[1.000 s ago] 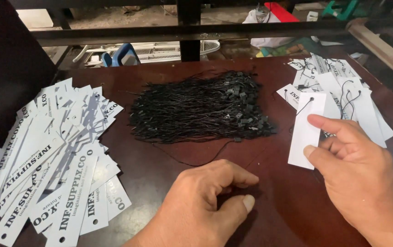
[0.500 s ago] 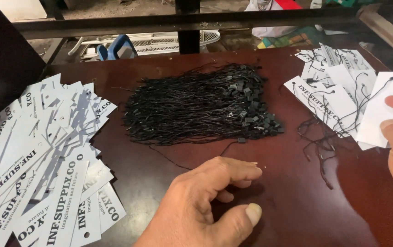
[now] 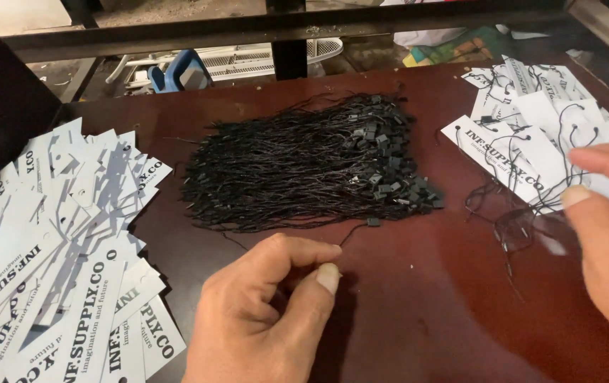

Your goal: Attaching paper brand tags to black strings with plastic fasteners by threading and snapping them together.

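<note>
Stringing step in hand, judging by the layout: one black cord (image 3: 352, 232) pinched between thumb and forefinger of the left hand (image 3: 265, 312) at lower centre of the frame, other fingers curled under, the cord's small black clasp lying on the dark red-brown table (image 3: 418, 312) just below the big pile of black cords (image 3: 304, 170) at centre. Still touching the fringe of that pile, by the look of it, so not fully drawn free. Right hand (image 3: 606, 241) at the right edge, fingers spread loosely and thumb apart, resting against the heap of white tags with cords attached (image 3: 531, 135) in the upper right; hard to tell whether anything is actually gripped there, since the fingertips overlap white card without a clear pinch. Large fan of white printed tags without cords (image 3: 63, 269) along the left edge, untouched and well apart from both hands. Next move, as a judgement: a clean pull of the single cord away from its neighbours, without dragging tangled strands along, plus a fresh tag from the left fan, with a fine pinch needed near the cord's end to meet the tag's small punched hole.
</note>
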